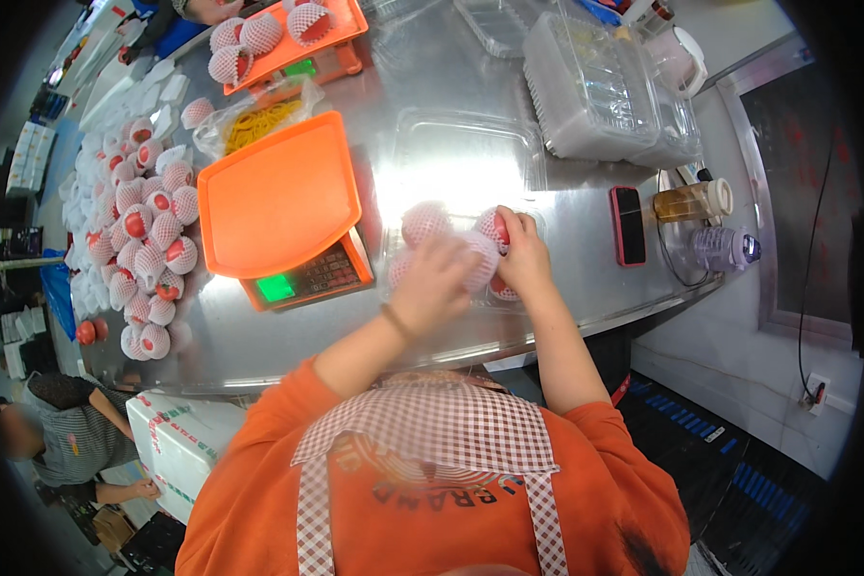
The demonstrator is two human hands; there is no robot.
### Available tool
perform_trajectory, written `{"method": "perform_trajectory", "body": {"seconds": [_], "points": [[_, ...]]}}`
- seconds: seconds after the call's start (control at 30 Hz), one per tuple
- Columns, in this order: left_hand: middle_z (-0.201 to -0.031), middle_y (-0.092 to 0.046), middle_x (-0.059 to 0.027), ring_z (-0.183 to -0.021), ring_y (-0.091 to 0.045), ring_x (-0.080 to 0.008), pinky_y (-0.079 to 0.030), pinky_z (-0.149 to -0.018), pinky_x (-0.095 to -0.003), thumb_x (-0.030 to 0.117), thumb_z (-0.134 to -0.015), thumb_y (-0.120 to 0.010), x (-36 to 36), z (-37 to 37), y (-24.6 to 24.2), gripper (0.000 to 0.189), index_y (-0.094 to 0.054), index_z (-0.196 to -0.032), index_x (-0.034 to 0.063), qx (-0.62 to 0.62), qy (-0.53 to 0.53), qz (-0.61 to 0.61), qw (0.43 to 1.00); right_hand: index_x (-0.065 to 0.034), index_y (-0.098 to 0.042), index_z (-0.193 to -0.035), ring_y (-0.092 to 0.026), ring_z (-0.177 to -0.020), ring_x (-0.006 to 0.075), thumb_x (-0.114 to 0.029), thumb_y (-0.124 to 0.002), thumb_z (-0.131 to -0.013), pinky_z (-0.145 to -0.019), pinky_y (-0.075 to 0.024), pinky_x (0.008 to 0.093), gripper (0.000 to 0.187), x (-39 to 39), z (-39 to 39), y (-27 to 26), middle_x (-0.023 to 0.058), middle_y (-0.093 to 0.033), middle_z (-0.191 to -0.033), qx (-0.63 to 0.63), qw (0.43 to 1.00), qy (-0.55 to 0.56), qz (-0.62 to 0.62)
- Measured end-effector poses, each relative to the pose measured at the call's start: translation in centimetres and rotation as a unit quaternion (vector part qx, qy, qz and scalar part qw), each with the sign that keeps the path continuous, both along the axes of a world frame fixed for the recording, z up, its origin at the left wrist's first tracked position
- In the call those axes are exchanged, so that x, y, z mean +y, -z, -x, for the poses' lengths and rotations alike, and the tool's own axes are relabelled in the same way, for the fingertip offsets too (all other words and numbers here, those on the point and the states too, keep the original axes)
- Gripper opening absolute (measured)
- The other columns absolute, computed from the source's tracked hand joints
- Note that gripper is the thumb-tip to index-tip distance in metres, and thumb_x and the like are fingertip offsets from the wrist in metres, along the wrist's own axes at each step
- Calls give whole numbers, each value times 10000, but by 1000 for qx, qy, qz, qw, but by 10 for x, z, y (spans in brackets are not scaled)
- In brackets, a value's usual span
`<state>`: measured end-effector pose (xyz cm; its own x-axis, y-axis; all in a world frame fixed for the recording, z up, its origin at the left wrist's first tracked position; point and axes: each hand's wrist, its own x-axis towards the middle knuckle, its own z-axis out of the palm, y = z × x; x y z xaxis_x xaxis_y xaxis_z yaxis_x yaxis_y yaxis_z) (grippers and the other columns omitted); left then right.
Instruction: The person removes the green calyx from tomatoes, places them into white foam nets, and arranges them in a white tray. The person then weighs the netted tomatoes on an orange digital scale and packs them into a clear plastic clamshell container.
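Observation:
A clear plastic tray lies on the metal table in front of me, its clear lid spread out beyond it. Several red fruits in white foam nets, one of them at the tray's far left, sit in it. My left hand, blurred, is at a foam-netted fruit over the tray's middle; whether the fingers close on it cannot be told. My right hand has its fingers around a netted red fruit at the tray's right side. Another netted fruit shows below that hand.
Left of the tray stands an orange scale; a heap of netted fruits lies beyond it. Stacked clear containers, a phone and bottles are at the right. A person is at a white box, lower left.

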<state>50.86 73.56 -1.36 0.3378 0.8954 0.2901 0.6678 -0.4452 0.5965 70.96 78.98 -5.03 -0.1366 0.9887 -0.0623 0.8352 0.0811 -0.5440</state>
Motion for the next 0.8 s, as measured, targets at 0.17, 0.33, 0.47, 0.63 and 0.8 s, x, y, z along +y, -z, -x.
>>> {"method": "perform_trajectory", "body": {"seconds": [0.17,0.33,0.47,0.63,0.8], "points": [[-1341,-526,-140,-1239,-474,-388,-383,-1055,-511,194,-754,-715,3,-18,36,554,-569,-1285,132,176,29,-31,983,-133,-500,-1363,-592,-1114,413,-130,-760,-712,-921,-513,456,700,-1,-7,-2,213,-520,-1331,27,999,-19,-18],[-1424,-469,-142,-1284,-443,-398,-353,-1078,-526,248,-766,-730,1,-14,31,602,-537,-1327,144,143,51,3,988,-37,-546,-1308,-585,-1168,366,-171,-757,-778,-998,-472,416,586,22,-44,3,234,-550,-1307,177,976,76,-97],[-1431,-446,-189,-1271,-444,-417,-360,-1060,-523,217,-792,-711,-15,18,23,561,-527,-1310,105,27,57,16,998,-27,-479,-1376,-592,-1167,339,-315,-694,-891,-1002,-464,383,604,80,-63,27,238,-555,-1310,240,947,212,-26],[-1480,-379,-249,-1335,-418,-368,-338,-1104,-474,230,-864,-706,-58,55,41,767,-313,-1482,2,-126,-207,116,963,-19,-309,-1468,-599,-1078,322,-558,-436,-995,-919,-472,374,729,124,-66,18,248,-590,-1235,619,711,255,215],[-1465,-409,-199,-1270,-472,-256,-436,-1002,-372,300,-944,-651,-70,55,59,748,-262,-1504,-9,-444,-273,423,741,-31,-473,-1385,-601,-1046,242,-588,-307,-1019,-906,-459,351,686,88,-75,-12,161,-645,-1132,622,767,82,138]]}}
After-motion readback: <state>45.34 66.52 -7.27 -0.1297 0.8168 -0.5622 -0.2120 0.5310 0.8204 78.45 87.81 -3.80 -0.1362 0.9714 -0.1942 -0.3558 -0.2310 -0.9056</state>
